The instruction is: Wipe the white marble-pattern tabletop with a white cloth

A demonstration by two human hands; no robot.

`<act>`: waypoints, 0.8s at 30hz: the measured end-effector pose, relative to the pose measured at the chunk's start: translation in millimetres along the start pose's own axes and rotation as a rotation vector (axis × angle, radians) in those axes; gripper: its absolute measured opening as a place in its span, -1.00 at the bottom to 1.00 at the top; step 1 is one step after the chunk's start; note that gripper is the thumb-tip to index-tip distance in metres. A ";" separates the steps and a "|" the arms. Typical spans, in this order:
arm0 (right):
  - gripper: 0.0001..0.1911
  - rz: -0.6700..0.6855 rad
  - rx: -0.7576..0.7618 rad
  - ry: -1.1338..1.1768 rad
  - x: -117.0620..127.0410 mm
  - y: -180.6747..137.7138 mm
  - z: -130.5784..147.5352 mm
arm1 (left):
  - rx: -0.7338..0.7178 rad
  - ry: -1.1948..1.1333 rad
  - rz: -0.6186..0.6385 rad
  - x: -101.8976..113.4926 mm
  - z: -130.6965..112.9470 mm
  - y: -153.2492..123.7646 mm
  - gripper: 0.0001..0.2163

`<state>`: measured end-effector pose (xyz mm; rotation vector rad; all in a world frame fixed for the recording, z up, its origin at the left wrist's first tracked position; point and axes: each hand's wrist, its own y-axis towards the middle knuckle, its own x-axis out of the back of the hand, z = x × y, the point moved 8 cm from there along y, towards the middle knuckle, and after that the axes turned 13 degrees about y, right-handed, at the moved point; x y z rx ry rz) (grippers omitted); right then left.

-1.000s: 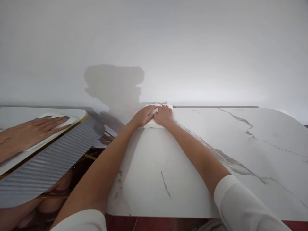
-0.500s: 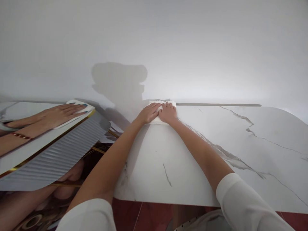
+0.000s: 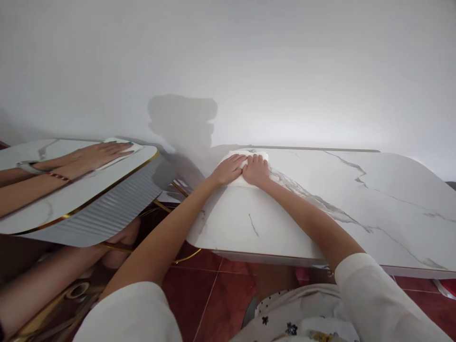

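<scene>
My left hand (image 3: 230, 169) and my right hand (image 3: 256, 171) lie side by side on a white cloth (image 3: 259, 155) near the far left of a white marble table (image 3: 356, 209), close to the wall. Both hands press flat on the cloth, fingers stretched forward and close together. My arms reach out from white sleeves. The cloth shows only around my fingertips and beneath the palms.
To the left stands a smaller marble table (image 3: 89, 190) with a gold rim and ribbed side. Another person's hand (image 3: 96, 154) presses a white cloth (image 3: 119, 141) on it. A white wall (image 3: 285, 71) rises behind. Red floor tiles (image 3: 213, 285) show below.
My view has pulled back, so the table's near edge and red floor show now. My hands stay on the cloth. The other person's hand has slid its cloth farther along the small table.
</scene>
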<state>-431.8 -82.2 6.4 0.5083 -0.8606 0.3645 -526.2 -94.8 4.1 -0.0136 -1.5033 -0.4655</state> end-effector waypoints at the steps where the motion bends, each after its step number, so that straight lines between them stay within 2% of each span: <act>1: -0.45 0.007 0.002 -0.012 -0.5 -5.7 2.3 | 0.004 0.001 0.005 1.0 -2.6 -5.3 -0.49; 12: -0.38 0.107 0.056 -0.043 -5.3 -65.0 35.8 | -0.021 -0.001 -0.008 17.3 -36.2 -69.2 -0.44; 19: -0.39 0.030 0.081 -0.010 3.7 -103.1 56.3 | 0.031 0.038 0.012 25.0 -46.6 -100.2 -0.45; 24: -0.37 0.067 0.074 -0.026 -2.6 -119.0 67.4 | 0.063 0.062 0.035 30.1 -47.1 -123.9 -0.38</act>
